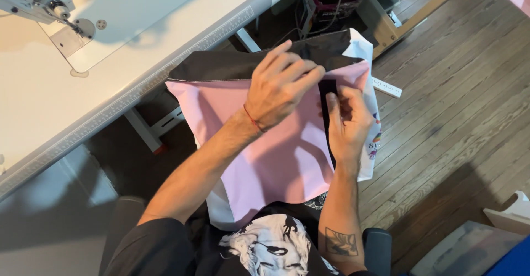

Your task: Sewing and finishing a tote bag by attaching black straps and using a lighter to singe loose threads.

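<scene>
Right hand (349,122), left hand (282,82), pink fabric (276,165) edge

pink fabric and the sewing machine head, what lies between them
In the head view, dark fabric borders the pink fabric at its far edge, then comes bare white sewing table with its ruler strip, up to the sewing machine head.

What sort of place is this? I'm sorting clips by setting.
Probably a sewing workroom, perhaps a home one: a white industrial sewing machine stands on a white table with a ruler edge, and both hands work pink and black fabric panels above a wooden plank floor.
</scene>
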